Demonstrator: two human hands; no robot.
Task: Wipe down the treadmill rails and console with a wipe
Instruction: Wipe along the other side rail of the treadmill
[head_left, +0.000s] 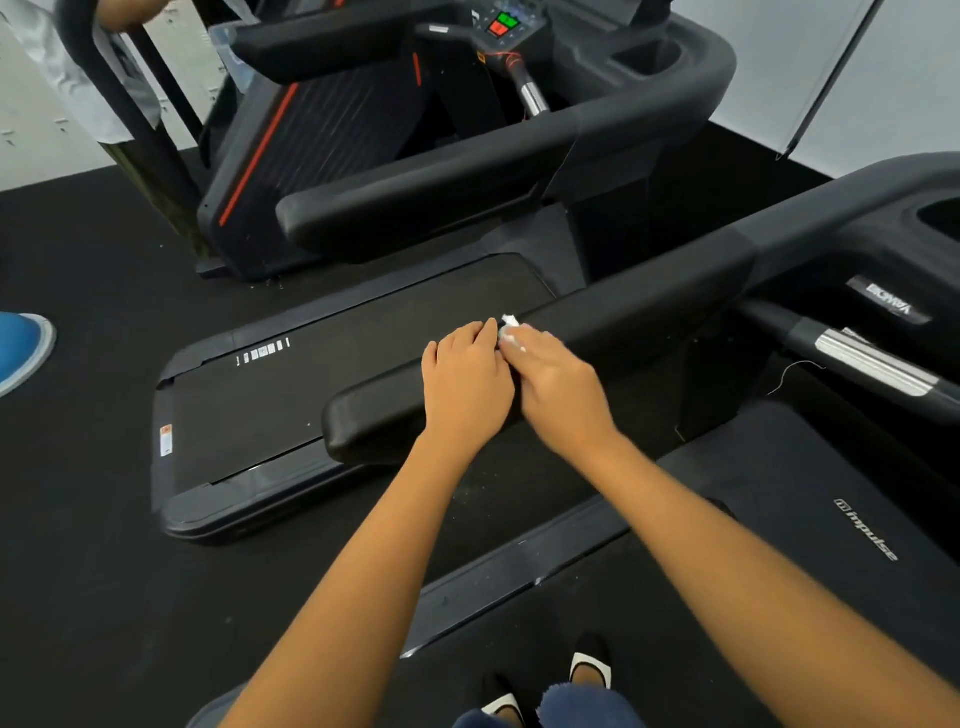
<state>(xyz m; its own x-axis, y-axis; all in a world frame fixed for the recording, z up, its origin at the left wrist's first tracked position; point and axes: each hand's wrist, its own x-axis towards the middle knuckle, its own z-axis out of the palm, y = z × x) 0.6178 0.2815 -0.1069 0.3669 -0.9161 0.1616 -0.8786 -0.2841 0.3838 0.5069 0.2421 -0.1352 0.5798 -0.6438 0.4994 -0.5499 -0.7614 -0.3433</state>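
Observation:
I stand on a treadmill belt (810, 483) marked "impulse". Its left rail (649, 312), a thick black padded bar, runs from lower left to upper right. Both my hands lie on top of this rail, side by side and touching. My left hand (465, 379) rests palm down on it with fingers together. My right hand (558, 379) is beside it, and a small white wipe (510, 327) peeks out from under its fingertips. Most of the wipe is hidden under the hands. Only an edge of this treadmill's console (930, 218) shows at the right.
A second treadmill (332, 364) stands to the left with its own rail (441, 192) and console (506, 23). Another person (119, 10) stands at the upper left, and a blue shoe (23, 348) shows at the left edge. The floor (83, 519) is black.

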